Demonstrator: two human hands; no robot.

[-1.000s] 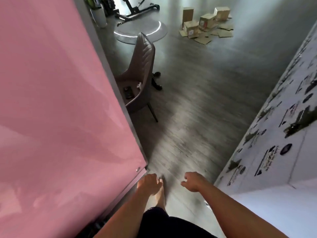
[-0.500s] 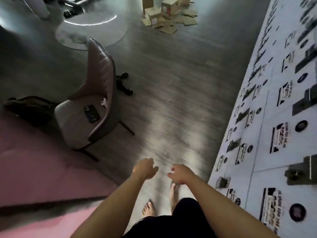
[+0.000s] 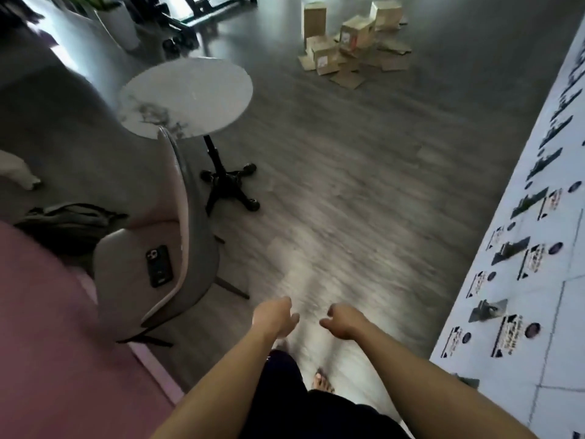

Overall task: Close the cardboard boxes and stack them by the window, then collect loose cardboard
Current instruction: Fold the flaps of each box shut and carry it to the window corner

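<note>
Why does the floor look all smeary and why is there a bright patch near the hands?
In the head view, the floor is streaked with motion blur, the bright patch looks like light reflecting off the boards ahead of both hands, the cardboard boxes far off look soft, and the wide lens bends the edges.

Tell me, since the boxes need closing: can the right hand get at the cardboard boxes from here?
Probably not yet. The cardboard boxes sit far across the floor, while the right hand hangs empty near the body. Nothing blocks the open floor between; the person would likely have to walk over first.
</note>
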